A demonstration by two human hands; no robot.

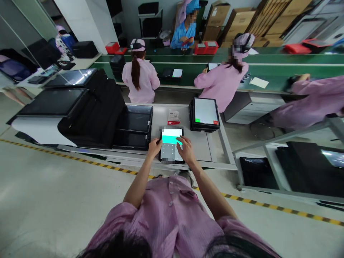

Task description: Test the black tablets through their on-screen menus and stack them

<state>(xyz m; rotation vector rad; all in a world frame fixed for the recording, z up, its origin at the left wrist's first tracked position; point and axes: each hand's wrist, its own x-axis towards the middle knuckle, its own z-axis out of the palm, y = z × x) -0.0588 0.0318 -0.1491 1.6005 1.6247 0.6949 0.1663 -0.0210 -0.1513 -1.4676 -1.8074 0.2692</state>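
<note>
A tablet lies on the light worktop in front of me, its lit screen showing a white and turquoise band over a grey keypad-like area. My left hand is closed on its left edge. Over the right side of the screen is my right hand, fingers apart and holding nothing; a fingertip is at the turquoise band, though I cannot tell whether it touches. Just beyond the tablet sits a small white and red packet. To the right, a stack of tablets has a lit white screen on top.
Black trays and tall black stacks stand at the left. Co-workers in pink sit along a green bench ahead, with one in blue across it. A metal rack holding black trays is at the right.
</note>
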